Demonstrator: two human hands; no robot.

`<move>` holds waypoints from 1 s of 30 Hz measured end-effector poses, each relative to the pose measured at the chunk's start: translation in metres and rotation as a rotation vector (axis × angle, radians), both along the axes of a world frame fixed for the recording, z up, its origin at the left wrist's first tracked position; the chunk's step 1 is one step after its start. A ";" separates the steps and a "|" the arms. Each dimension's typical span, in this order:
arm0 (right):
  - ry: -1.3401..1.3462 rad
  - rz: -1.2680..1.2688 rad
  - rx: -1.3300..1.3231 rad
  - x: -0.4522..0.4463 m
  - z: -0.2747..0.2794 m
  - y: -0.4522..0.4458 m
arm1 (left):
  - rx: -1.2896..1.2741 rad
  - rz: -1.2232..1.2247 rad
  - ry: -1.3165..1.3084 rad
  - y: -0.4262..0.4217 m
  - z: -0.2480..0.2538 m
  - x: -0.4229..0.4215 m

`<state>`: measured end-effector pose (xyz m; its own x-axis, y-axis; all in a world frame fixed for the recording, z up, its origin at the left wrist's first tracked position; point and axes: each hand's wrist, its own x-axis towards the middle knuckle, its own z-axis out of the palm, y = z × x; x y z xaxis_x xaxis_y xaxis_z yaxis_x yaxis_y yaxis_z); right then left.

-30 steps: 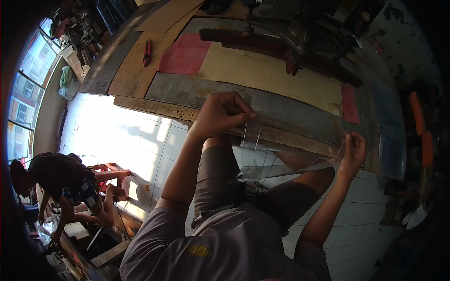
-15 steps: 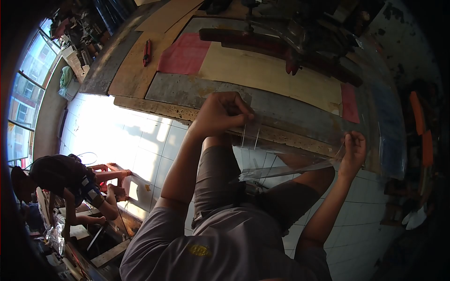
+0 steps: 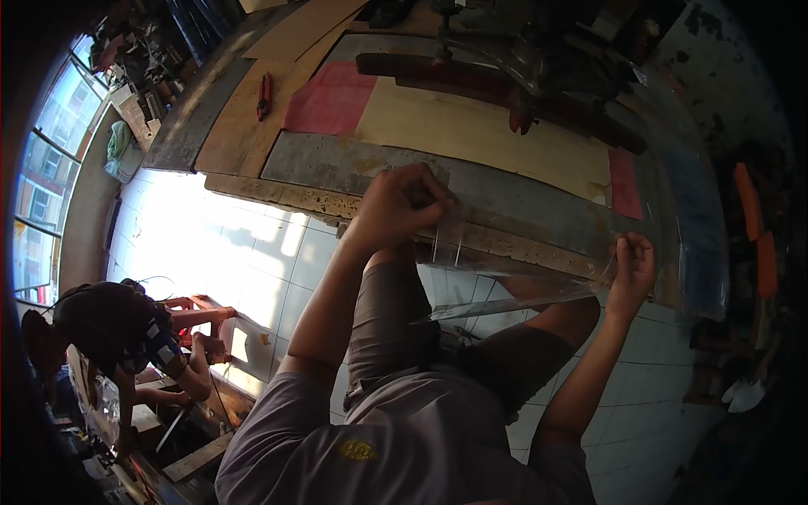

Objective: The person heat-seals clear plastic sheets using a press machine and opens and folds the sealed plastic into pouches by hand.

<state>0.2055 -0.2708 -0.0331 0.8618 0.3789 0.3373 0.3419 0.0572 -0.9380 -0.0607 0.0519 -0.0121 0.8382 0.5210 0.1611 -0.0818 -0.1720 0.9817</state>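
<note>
A clear plastic sheet [image 3: 513, 305] stretches between my two hands, its lower part hanging over my lap at the bench edge. My left hand [image 3: 402, 206] pinches its left end near the wooden edge of the bench. At the right end, my right hand [image 3: 633, 268] has thumb and fingers closed on the plastic. Behind my hands a cream panel [image 3: 480, 126] with a red piece [image 3: 332, 97] at its left end and another red piece [image 3: 625, 183] at its right lies on a grey plate [image 3: 337, 158]. A dark red metal bar [image 3: 471, 84] sits above the panel.
A red cutter knife [image 3: 264, 96] lies on brown board at the bench's left. More clear plastic [image 3: 703, 252] hangs over the right end. Orange-handled items [image 3: 753, 210] are at the far right. Another person [image 3: 114, 328] crouches at lower left beside a red stool [image 3: 202, 311].
My hands stay nearly in place, still holding the plastic. The sheet's hanging edge has shifted slightly. The other person at lower left has moved an arm and the head a little.
</note>
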 end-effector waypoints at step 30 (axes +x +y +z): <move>0.036 -0.020 0.103 0.007 -0.005 -0.004 | -0.214 0.186 -0.175 -0.080 0.017 0.021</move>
